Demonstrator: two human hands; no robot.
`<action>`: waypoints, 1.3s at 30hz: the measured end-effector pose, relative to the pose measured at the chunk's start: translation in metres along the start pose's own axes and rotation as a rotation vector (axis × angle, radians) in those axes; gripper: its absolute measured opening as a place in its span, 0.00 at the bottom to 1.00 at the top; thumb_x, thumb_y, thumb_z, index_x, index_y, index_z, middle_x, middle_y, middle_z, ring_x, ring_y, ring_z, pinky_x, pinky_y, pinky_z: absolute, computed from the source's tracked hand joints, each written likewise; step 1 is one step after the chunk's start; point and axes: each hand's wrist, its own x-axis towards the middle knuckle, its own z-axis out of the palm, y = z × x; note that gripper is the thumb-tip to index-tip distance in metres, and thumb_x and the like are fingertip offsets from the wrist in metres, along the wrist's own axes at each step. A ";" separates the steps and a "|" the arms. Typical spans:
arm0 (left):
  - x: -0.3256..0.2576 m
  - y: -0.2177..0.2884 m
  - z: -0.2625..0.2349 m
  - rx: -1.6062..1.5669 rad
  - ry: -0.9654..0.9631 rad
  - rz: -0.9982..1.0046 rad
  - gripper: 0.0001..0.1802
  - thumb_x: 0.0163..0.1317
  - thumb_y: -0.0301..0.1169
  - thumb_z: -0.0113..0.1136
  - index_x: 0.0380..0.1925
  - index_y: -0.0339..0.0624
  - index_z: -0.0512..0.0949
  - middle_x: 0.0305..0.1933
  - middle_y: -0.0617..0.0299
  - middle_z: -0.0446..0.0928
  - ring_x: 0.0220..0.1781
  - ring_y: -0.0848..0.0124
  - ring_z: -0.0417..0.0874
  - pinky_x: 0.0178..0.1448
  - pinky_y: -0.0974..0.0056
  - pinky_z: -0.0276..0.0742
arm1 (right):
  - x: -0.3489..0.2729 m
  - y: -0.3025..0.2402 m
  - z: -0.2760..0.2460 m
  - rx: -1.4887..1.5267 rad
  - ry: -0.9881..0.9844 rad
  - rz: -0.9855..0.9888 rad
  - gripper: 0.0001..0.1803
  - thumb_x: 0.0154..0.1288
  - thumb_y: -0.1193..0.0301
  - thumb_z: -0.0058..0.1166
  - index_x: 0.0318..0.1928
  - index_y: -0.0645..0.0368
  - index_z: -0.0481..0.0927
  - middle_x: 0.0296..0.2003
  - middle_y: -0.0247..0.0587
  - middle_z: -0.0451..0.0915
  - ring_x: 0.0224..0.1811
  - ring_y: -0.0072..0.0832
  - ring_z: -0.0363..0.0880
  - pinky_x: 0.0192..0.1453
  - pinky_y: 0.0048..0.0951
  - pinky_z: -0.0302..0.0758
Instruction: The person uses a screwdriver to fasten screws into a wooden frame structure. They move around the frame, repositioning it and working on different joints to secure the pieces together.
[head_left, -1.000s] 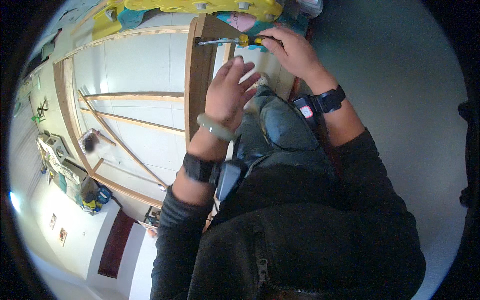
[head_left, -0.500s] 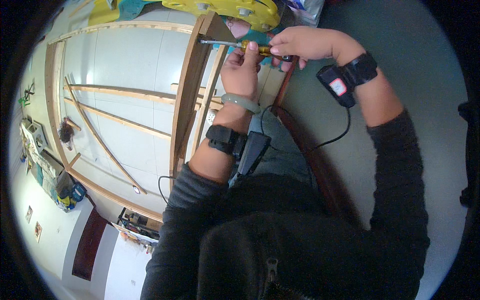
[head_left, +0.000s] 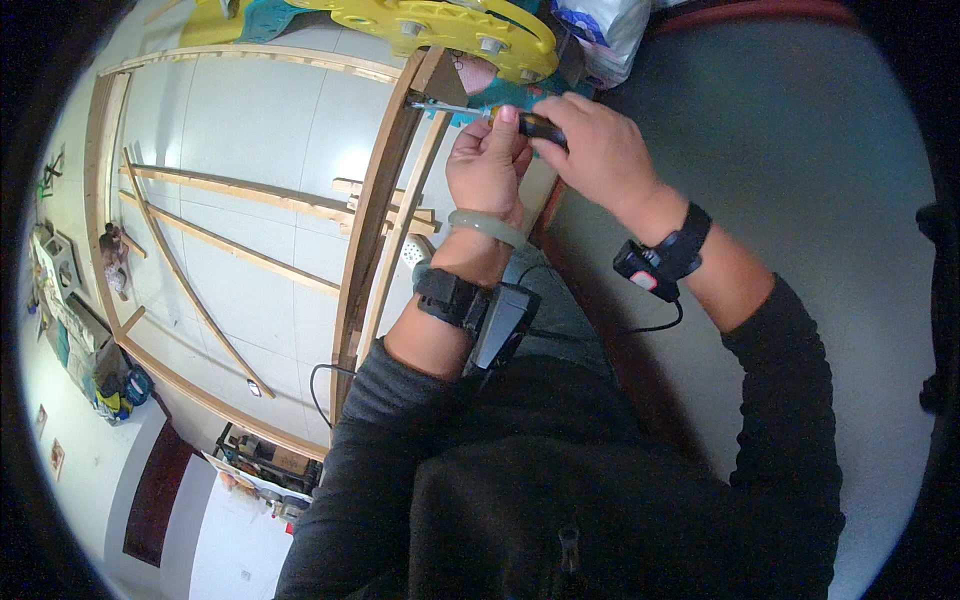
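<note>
A screwdriver [head_left: 541, 128] with a yellow and dark handle lies nearly level near the top of the view. Its metal shaft points left and its tip meets the side of an upright wooden beam [head_left: 377, 205], close to the beam's upper end. Whether a screw sits there is too small to tell. My left hand [head_left: 487, 172] pinches the front of the handle between thumb and fingers. Around the rear of the handle my right hand [head_left: 607, 155] is closed, its fingers partly hidden.
The beam belongs to a large wooden frame, with loose wooden strips [head_left: 235, 190] on the tiled floor inside it. A yellow plastic piece [head_left: 450, 30] with bolts stands beyond the beam top. A white bag [head_left: 605, 40] is at the far right. A small person [head_left: 113, 260] crouches at left.
My right hand has turned and wrapped round the rear of the screwdriver handle, where its fingers were spread before. The left hand keeps its pinch. The view has shifted slightly.
</note>
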 end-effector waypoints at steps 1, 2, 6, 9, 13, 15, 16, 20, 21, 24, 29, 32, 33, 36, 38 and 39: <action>0.000 0.000 0.000 -0.010 -0.029 0.007 0.11 0.55 0.36 0.63 0.29 0.41 0.74 0.24 0.67 0.74 0.23 0.79 0.72 0.28 0.75 0.70 | 0.006 0.002 -0.005 0.170 -0.141 0.052 0.19 0.58 0.56 0.50 0.41 0.58 0.75 0.32 0.44 0.77 0.33 0.40 0.77 0.36 0.38 0.75; 0.001 0.001 -0.001 -0.021 -0.058 0.009 0.11 0.56 0.36 0.62 0.30 0.40 0.74 0.26 0.65 0.75 0.25 0.78 0.73 0.30 0.74 0.71 | 0.017 0.008 -0.012 0.326 -0.328 0.145 0.20 0.60 0.54 0.48 0.42 0.58 0.75 0.31 0.43 0.77 0.31 0.38 0.78 0.34 0.36 0.75; 0.001 -0.002 0.001 -0.039 -0.196 0.145 0.12 0.62 0.37 0.54 0.36 0.39 0.73 0.33 0.62 0.76 0.34 0.74 0.76 0.40 0.71 0.72 | 0.035 0.037 -0.043 0.905 -0.969 0.578 0.26 0.65 0.48 0.40 0.41 0.59 0.74 0.28 0.34 0.74 0.22 0.21 0.72 0.27 0.23 0.70; 0.001 0.002 0.000 -0.046 -0.296 0.149 0.15 0.63 0.39 0.52 0.42 0.39 0.72 0.42 0.62 0.76 0.43 0.71 0.76 0.47 0.69 0.71 | 0.034 0.042 -0.030 1.201 -0.964 0.635 0.19 0.62 0.54 0.49 0.39 0.59 0.73 0.30 0.35 0.74 0.24 0.24 0.72 0.30 0.23 0.70; -0.005 0.013 -0.001 -0.147 -0.115 -0.091 0.14 0.61 0.38 0.55 0.43 0.43 0.73 0.40 0.65 0.76 0.38 0.76 0.77 0.43 0.71 0.72 | 0.025 0.036 -0.006 0.471 -0.243 0.088 0.17 0.52 0.68 0.61 0.38 0.61 0.70 0.32 0.41 0.74 0.36 0.35 0.73 0.42 0.32 0.70; -0.007 0.016 0.002 -0.111 -0.136 -0.097 0.14 0.61 0.39 0.56 0.42 0.44 0.73 0.37 0.67 0.76 0.37 0.77 0.76 0.39 0.74 0.72 | 0.017 0.028 -0.003 0.332 -0.042 -0.035 0.17 0.52 0.67 0.60 0.39 0.61 0.70 0.33 0.45 0.74 0.38 0.40 0.73 0.44 0.34 0.70; -0.006 0.018 0.004 -0.109 -0.176 -0.071 0.13 0.61 0.39 0.56 0.42 0.45 0.74 0.35 0.68 0.76 0.36 0.78 0.76 0.38 0.75 0.72 | 0.014 0.024 -0.004 0.266 0.092 -0.112 0.17 0.53 0.67 0.59 0.39 0.62 0.69 0.33 0.47 0.74 0.39 0.42 0.73 0.45 0.35 0.70; -0.005 0.016 0.004 -0.034 -0.077 -0.013 0.13 0.61 0.38 0.56 0.40 0.42 0.75 0.31 0.68 0.75 0.31 0.79 0.74 0.33 0.77 0.70 | 0.014 0.014 -0.013 0.311 -0.149 -0.053 0.18 0.60 0.58 0.52 0.39 0.61 0.71 0.26 0.43 0.77 0.23 0.40 0.74 0.31 0.35 0.73; -0.006 0.016 0.002 -0.022 -0.102 -0.004 0.14 0.61 0.38 0.56 0.40 0.41 0.74 0.30 0.67 0.75 0.30 0.79 0.74 0.33 0.76 0.70 | 0.018 0.016 -0.016 0.504 -0.398 0.142 0.20 0.61 0.55 0.49 0.39 0.61 0.72 0.25 0.41 0.78 0.21 0.35 0.73 0.27 0.31 0.71; -0.007 0.016 -0.008 0.005 -0.172 0.033 0.15 0.60 0.37 0.57 0.41 0.38 0.74 0.29 0.66 0.75 0.27 0.79 0.73 0.33 0.75 0.70 | 0.031 0.028 -0.019 1.051 -0.966 0.498 0.28 0.65 0.45 0.38 0.39 0.59 0.76 0.21 0.31 0.76 0.14 0.12 0.65 0.18 0.15 0.63; -0.003 0.019 -0.012 0.055 -0.138 0.060 0.15 0.58 0.33 0.60 0.41 0.34 0.74 0.30 0.63 0.77 0.28 0.77 0.75 0.31 0.76 0.69 | 0.035 0.035 0.004 1.678 -1.202 0.631 0.24 0.67 0.50 0.38 0.38 0.59 0.74 0.17 0.25 0.66 0.11 0.14 0.55 0.16 0.17 0.55; -0.006 0.024 -0.013 0.148 -0.052 0.062 0.16 0.56 0.30 0.62 0.43 0.34 0.74 0.32 0.63 0.77 0.29 0.79 0.75 0.30 0.77 0.68 | 0.032 0.037 0.010 1.584 -1.129 0.599 0.21 0.66 0.52 0.42 0.38 0.59 0.73 0.17 0.28 0.67 0.13 0.16 0.60 0.18 0.19 0.59; -0.007 0.023 -0.012 0.172 -0.021 0.083 0.17 0.56 0.30 0.62 0.44 0.34 0.74 0.32 0.64 0.77 0.29 0.80 0.75 0.30 0.77 0.68 | 0.033 0.038 0.012 1.525 -1.104 0.572 0.21 0.66 0.52 0.43 0.39 0.58 0.73 0.18 0.29 0.67 0.14 0.17 0.62 0.19 0.21 0.61; -0.008 0.016 -0.004 0.187 0.045 0.139 0.17 0.56 0.31 0.62 0.44 0.33 0.74 0.32 0.65 0.77 0.28 0.81 0.72 0.30 0.77 0.67 | 0.031 0.037 0.014 0.690 -0.504 -0.084 0.19 0.63 0.54 0.48 0.40 0.57 0.73 0.21 0.37 0.73 0.20 0.27 0.73 0.23 0.27 0.69; -0.007 0.011 0.001 0.133 0.015 0.164 0.17 0.56 0.31 0.62 0.43 0.33 0.75 0.32 0.65 0.77 0.28 0.82 0.72 0.30 0.77 0.67 | 0.024 0.030 0.017 0.206 -0.070 -0.269 0.19 0.59 0.56 0.52 0.42 0.57 0.74 0.28 0.46 0.77 0.28 0.40 0.78 0.30 0.34 0.74; -0.005 0.008 0.004 0.133 0.032 0.166 0.16 0.56 0.32 0.62 0.42 0.33 0.75 0.32 0.65 0.77 0.28 0.81 0.72 0.30 0.77 0.67 | 0.019 0.026 0.018 0.102 -0.020 -0.256 0.19 0.58 0.56 0.53 0.41 0.57 0.74 0.29 0.48 0.77 0.29 0.41 0.78 0.31 0.34 0.74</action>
